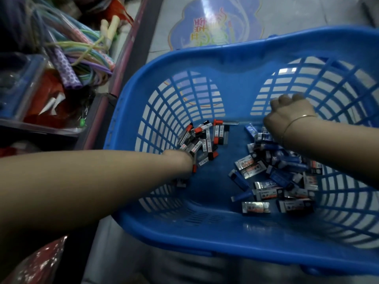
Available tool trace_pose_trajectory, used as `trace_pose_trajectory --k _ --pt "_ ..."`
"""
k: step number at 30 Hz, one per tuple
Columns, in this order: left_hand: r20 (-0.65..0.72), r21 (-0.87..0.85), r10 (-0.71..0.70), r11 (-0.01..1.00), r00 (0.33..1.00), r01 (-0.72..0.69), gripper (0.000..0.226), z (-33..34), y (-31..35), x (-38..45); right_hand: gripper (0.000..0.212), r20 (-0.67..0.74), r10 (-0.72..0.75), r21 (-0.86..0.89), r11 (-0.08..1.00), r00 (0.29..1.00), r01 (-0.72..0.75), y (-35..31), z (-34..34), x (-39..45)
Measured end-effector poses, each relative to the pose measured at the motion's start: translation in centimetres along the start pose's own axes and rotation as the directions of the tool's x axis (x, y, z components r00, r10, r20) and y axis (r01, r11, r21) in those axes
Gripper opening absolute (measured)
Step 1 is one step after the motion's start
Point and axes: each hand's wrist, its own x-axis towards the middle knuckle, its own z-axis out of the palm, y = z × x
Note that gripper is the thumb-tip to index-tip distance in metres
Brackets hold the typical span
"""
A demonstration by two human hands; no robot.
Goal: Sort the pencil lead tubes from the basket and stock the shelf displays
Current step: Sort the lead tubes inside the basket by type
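A blue plastic basket [235, 62] fills the view. Inside on the left lies a heap of clear pencil lead tubes [205, 138] with red and black caps. A second heap of blue and black-white lead tubes [276, 175] lies on the right. My left hand [180, 162] reaches into the left heap; its fingers are hidden under the wrist, and a few tubes show beneath it. My right hand [287, 115], a thin bracelet at the wrist, is curled over the far end of the right heap; what the fingers hold is hidden.
A shelf [121, 64] on the left carries coloured skipping ropes [82, 52] and clear packaged goods [20, 85]. Tiled floor with a printed blue sticker [215, 23] lies beyond the basket. A red shiny packet [37, 261] sits bottom left.
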Motion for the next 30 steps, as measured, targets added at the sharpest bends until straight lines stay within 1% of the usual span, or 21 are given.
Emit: trace_pose_trajectory --k 4,6,7,8,9,11,13,15,17,18,20,21,22,23,24,25,26,27,28,29,30 --pt "-0.002 -0.102 -0.013 0.995 1.000 0.013 0.041 0.1 0.0 -0.1 0.033 -0.043 -0.057 0.239 0.969 0.997 0.065 -0.7 -0.6 0.5" --pt "0.060 -0.175 -0.009 0.984 0.998 0.019 0.040 0.2 0.0 0.2 0.027 -0.001 -0.070 0.413 0.909 0.998 0.064 -1.1 -0.8 0.7" --pt "0.129 -0.227 0.003 0.974 0.992 0.026 0.037 0.3 0.0 0.4 0.021 0.021 -0.086 0.490 0.870 0.996 0.065 -1.4 -0.8 0.8" --pt "0.218 -0.273 0.024 0.961 0.976 0.037 0.032 0.4 0.0 0.6 0.016 0.039 -0.107 0.565 0.822 0.994 0.066 -1.7 -0.7 1.0" --pt "0.314 -0.321 0.047 0.945 0.948 0.059 0.025 0.5 0.1 0.8 0.018 0.061 -0.128 0.637 0.768 0.990 0.060 -2.0 -0.6 1.2" --pt "0.471 -0.371 0.087 0.923 0.878 0.108 0.029 0.6 0.2 0.7 0.025 0.113 -0.166 0.765 0.644 0.980 0.021 -2.6 -0.4 1.5" --pt "0.522 -0.352 0.117 0.932 0.845 0.089 0.032 0.5 0.1 0.2 0.029 0.156 -0.206 0.858 0.512 0.966 -0.030 -3.2 -0.1 1.7" --pt "0.553 -0.421 0.183 0.903 0.813 0.083 0.027 -0.5 -0.1 -0.6 0.034 0.203 -0.266 0.910 0.406 0.943 -0.081 -3.6 0.1 1.6" --pt "0.541 -0.616 0.338 0.783 0.770 0.089 0.023 -2.2 -0.1 -1.5 0.039 0.268 -0.399 0.951 0.257 0.877 -0.174 -4.0 0.3 1.1" --pt "0.491 -0.715 0.417 0.695 0.764 0.080 0.022 -3.3 0.1 -1.8 0.040 0.300 -0.502 0.954 0.164 0.811 -0.251 -4.1 0.3 0.9" --pt "0.344 -0.863 0.512 0.502 0.787 0.051 0.019 -5.2 0.5 -2.4 0.034 0.274 -0.692 0.925 -0.001 0.668 -0.380 -4.2 -0.1 0.5" --pt "0.284 -0.901 0.529 0.431 0.800 0.035 0.018 -5.9 0.7 -2.7 0.028 0.241 -0.708 0.922 -0.046 0.663 -0.384 -4.1 -0.3 0.5" --pt "0.241 -0.918 0.536 0.397 0.809 0.010 0.016 -6.5 0.9 -3.0 0.023 0.235 -0.668 0.933 -0.049 0.706 -0.357 -3.9 -0.4 0.7" --pt "0.210 -0.924 0.541 0.383 0.814 -0.016 0.014 -6.9 1.0 -3.2 0.019 0.247 -0.582 0.951 -0.010 0.775 -0.310 -3.6 -0.6 1.1" --pt "0.181 -0.927 0.544 0.372 0.819 -0.042 0.014 -7.2 0.9 -3.3 0.016 0.254 -0.483 0.965 0.063 0.838 -0.256 -3.1 -0.6 1.6" --pt "0.150 -0.924 0.536 0.376 0.831 -0.076 0.016 -7.6 0.8 -3.4 0.015 0.257 -0.405 0.965 0.158 0.877 -0.210 -2.4 -0.8 2.1" --pt "0.107 -0.896 0.506 0.422 0.856 -0.138 0.017 -7.9 0.5 -3.2 0.014 0.260 -0.337 0.945 0.280 0.905 -0.168 -1.5 -0.9 2.5" --pt "0.047 -0.816 0.455 0.531 0.889 -0.228 0.017 -8.2 0.0 -3.0 0.013 0.257 -0.256 0.890 0.439 0.932 -0.125 -0.5 -0.9 2.9" --pt "-0.012 -0.679 0.397 0.670 0.918 -0.299 0.017 -8.3 -0.6 -2.7 0.010 0.231 -0.155 0.779 0.621 0.960 -0.088 0.5 -0.7 3.3" --pt "-0.077 -0.510 0.330 0.798 0.941 -0.322 0.018 -8.2 -1.3 -2.3 0.013 0.192 -0.071 0.619 0.783 0.979 -0.064 1.4 -0.5 3.6" --pt "-0.142 -0.345 0.268 0.889 0.953 -0.301 0.018 -7.9 -2.1 -2.0 0.020 0.172 -0.019 0.441 0.895 0.985 -0.060 2.0 -0.2 3.8"
